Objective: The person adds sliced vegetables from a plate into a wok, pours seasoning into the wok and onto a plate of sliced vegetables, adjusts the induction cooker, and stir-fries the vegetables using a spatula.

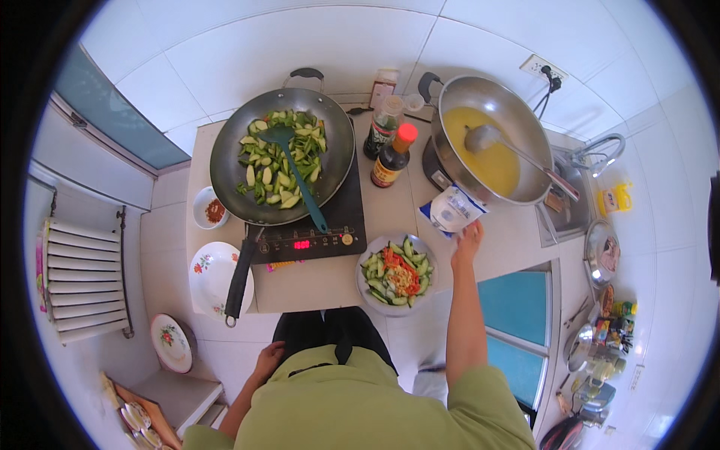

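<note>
My right hand (468, 242) touches the lower edge of a white and blue plastic packet (453, 210); whether the fingers grip it is unclear. My left hand (270, 357) hangs beside my dark trousers with nothing visible in it. A dark wok (228, 152) on the induction cooktop (354, 208) holds cut green vegetables (267, 174), with a teal spatula (301, 183) resting in it. Close to my right wrist, a plate (363, 287) of sliced cucumber (374, 270) carries red pieces and chopped garlic on top. Behind the packet stands a steel pan (534, 135) with yellowish liquid (484, 166) and a ladle (485, 139).
Two sauce bottles (392, 154) (384, 126) stand between the pans. A bowl of red spice (207, 216) and a floral plate (211, 275) sit at left, the wok's handle (242, 278) crossing the plate. The sink (571, 208) is at right. Cords hang from the socket (543, 68).
</note>
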`<state>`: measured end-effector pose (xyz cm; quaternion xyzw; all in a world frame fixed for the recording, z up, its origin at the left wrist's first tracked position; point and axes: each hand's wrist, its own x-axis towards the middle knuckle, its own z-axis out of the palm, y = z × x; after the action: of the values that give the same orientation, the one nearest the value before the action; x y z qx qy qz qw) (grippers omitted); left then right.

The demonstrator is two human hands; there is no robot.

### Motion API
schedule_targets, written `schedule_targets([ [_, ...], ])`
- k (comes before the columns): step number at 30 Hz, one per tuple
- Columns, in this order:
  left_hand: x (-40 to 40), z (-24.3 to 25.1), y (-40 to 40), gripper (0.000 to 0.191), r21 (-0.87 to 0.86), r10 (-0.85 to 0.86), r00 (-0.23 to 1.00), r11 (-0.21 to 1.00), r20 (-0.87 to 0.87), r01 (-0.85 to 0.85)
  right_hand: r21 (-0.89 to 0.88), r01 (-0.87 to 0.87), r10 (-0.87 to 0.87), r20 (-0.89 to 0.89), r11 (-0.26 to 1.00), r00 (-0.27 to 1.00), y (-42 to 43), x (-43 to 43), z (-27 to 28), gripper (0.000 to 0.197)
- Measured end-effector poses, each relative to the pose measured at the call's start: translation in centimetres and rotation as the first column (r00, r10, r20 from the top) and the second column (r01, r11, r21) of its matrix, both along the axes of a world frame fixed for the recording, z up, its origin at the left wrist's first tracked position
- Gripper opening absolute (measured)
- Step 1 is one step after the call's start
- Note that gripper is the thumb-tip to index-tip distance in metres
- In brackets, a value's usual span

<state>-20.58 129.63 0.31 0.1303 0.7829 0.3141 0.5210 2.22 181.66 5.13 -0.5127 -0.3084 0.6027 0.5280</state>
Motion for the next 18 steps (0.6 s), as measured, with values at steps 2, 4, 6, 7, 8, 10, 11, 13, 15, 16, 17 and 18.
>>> schedule_targets([
  [2, 1.0, 0.8, -0.4, 0.033, -0.014, 0.061, 0.998, 0.998, 0.012, -0.06, 0.192, 0.236, -0.3, 0.448, 0.952, 0.842, -1.7, -1.2, 0.7, 0.043],
  [4, 1.6, 3.3, 1.7, 0.033, 0.016, -0.004, 1.0, 1.0, -0.013, 0.004, 0.332, -0.215, -0.048, 0.632, 0.918, 0.774, -3.5, -5.2, 3.1, 0.047],
  [6, 1.7, 7.0, 4.8, 0.032, 0.037, -0.055, 0.997, 0.998, -0.054, 0.057, 0.501, -0.448, 0.045, 0.629, 0.741, 0.776, -3.8, -11.9, 8.6, 0.051],
  [7, 1.6, 8.8, 7.0, 0.031, 0.103, -0.125, 0.988, 0.986, -0.094, 0.134, 0.559, -0.449, -0.006, 0.631, 0.697, 0.776, -2.7, -14.2, 10.0, 0.05],
  [8, 1.5, 10.8, 9.3, 0.029, 0.165, -0.191, 0.972, 0.963, -0.139, 0.213, 0.614, -0.45, -0.058, 0.629, 0.648, 0.775, -1.5, -16.0, 11.0, 0.048],
  [10, 1.6, 16.1, 14.2, 0.027, 0.248, -0.199, 0.964, 0.939, -0.175, 0.239, 0.576, -0.466, 0.0, 0.628, 0.672, 0.778, 0.9, -18.6, 11.3, 0.044],
  [11, 1.6, 18.6, 16.6, 0.025, 0.325, -0.215, 0.955, 0.905, -0.203, 0.273, 0.53, -0.48, 0.052, 0.632, 0.699, 0.773, 1.6, -19.3, 11.1, 0.04],
  [13, 1.7, 23.0, 20.9, 0.024, 0.417, -0.234, 0.923, 0.839, -0.305, 0.35, 0.541, -0.479, 0.05, 0.625, 0.692, 0.779, 2.1, -19.5, 11.1, 0.036],
  [15, 1.7, 24.6, 24.4, 0.031, 0.489, -0.137, 0.776, 0.706, -0.615, 0.512, 0.549, -0.473, 0.047, 0.617, 0.689, 0.786, 1.6, -19.3, 11.4, 0.032],
  [16, 1.3, 26.0, 26.4, 0.035, 0.495, -0.074, 0.719, 0.677, -0.691, 0.545, 0.571, -0.517, 0.068, 0.627, 0.638, 0.776, 0.6, -18.7, 11.7, 0.028],
  [17, 0.8, 27.3, 28.7, 0.039, 0.496, -0.009, 0.655, 0.646, -0.755, 0.58, 0.59, -0.556, 0.084, 0.639, 0.585, 0.765, -0.3, -18.0, 12.3, 0.025],
  [18, 0.5, 28.1, 30.7, 0.04, 0.489, 0.055, 0.611, 0.657, -0.79, 0.573, 0.589, -0.558, 0.088, 0.638, 0.585, 0.765, -1.3, -17.3, 13.4, 0.025],
])
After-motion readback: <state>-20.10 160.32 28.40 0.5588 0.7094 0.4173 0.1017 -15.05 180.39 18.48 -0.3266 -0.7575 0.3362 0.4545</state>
